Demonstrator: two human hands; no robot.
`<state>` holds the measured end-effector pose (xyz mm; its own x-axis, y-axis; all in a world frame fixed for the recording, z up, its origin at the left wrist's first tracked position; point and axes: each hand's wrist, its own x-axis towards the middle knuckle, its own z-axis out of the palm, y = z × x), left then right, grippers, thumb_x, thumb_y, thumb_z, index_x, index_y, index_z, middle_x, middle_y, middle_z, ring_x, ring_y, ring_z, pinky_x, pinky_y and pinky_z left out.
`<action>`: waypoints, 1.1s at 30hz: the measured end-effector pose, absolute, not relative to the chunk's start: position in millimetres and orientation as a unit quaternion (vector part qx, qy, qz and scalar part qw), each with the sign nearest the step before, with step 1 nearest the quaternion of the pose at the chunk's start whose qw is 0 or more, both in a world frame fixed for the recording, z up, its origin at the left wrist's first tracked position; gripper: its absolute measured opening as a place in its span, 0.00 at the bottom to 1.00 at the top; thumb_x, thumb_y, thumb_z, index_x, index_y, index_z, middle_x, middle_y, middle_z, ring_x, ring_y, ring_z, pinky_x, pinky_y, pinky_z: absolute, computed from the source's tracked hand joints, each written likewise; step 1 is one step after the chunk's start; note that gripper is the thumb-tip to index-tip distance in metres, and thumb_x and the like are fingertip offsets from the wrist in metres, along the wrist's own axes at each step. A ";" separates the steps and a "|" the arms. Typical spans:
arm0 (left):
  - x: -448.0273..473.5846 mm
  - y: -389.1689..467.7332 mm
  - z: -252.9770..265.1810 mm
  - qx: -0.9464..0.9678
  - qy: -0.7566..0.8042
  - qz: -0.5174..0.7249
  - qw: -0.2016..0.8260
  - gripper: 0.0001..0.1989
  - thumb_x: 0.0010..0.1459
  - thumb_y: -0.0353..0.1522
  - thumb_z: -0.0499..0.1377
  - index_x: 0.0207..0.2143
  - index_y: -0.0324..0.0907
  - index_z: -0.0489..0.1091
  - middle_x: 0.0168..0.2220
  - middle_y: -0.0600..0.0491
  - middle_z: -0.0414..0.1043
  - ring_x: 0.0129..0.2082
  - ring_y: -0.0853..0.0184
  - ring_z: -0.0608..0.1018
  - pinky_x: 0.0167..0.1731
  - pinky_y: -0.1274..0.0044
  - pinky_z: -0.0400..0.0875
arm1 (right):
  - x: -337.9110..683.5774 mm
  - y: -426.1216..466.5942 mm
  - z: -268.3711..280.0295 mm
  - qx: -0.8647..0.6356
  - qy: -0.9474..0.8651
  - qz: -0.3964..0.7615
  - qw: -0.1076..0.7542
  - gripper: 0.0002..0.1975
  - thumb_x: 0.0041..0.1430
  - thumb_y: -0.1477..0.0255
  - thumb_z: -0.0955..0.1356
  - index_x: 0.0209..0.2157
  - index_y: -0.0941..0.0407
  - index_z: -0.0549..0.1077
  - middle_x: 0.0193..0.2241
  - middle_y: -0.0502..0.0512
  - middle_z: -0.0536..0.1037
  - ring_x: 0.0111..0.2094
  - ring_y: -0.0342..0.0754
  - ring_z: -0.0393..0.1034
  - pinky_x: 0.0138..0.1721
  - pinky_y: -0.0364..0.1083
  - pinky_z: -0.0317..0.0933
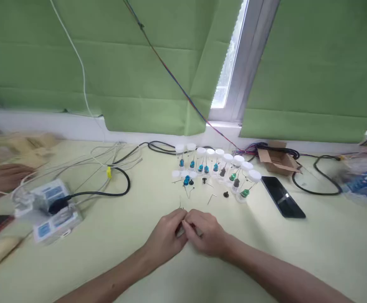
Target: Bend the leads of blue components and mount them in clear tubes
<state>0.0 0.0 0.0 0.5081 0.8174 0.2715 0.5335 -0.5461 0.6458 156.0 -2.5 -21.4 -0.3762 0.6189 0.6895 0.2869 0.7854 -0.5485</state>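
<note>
Close together above the table, my left hand (168, 233) and my right hand (206, 232) meet at the fingertips. Both are closed in a pinch around something small, hidden by the fingers; a thin wire-like piece (180, 201) sticks up just beyond them. Past the hands lie small blue knob-like parts (186, 180), black parts (226, 194) and a thin L-shaped metal key (212, 198). Behind these, several clear vials (215, 167) with white caps stand in a curved row, each holding a blue, dark or green part with thin pins.
A black phone (283, 197) lies to the right, near an open cardboard box (278, 162). Power strips (55, 210) with cables (120, 191) occupy the left. Another person's hand (5, 179) rests at the far left. A green blind (139, 75) hangs behind the table.
</note>
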 end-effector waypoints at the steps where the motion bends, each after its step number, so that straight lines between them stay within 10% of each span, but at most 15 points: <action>1: -0.3 -0.1 0.3 0.832 0.404 0.287 0.250 0.07 0.51 0.23 0.51 0.26 0.43 0.57 0.25 0.58 0.62 0.24 0.72 0.64 0.24 0.80 0.58 | 156.4 -2.6 -20.8 -0.279 -0.812 0.173 0.483 0.07 0.62 0.77 0.61 0.29 0.55 0.63 0.25 0.52 0.71 0.26 0.43 0.64 0.27 0.42 0.60; 33: -1.1 0.4 -0.6 0.828 0.406 0.289 0.256 0.07 0.53 0.24 0.51 0.26 0.43 0.57 0.25 0.58 0.63 0.23 0.72 0.63 0.23 0.80 0.56 | 157.6 -1.6 -20.8 -0.279 -0.815 0.164 0.480 0.07 0.62 0.78 0.60 0.29 0.55 0.62 0.25 0.52 0.70 0.25 0.43 0.64 0.26 0.42 0.59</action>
<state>-1.1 0.4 -0.6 0.5029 0.8204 0.2720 0.5243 -0.5398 0.6586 157.6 -1.6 -20.8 -0.3833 0.6122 0.6916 0.2975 0.7907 -0.5350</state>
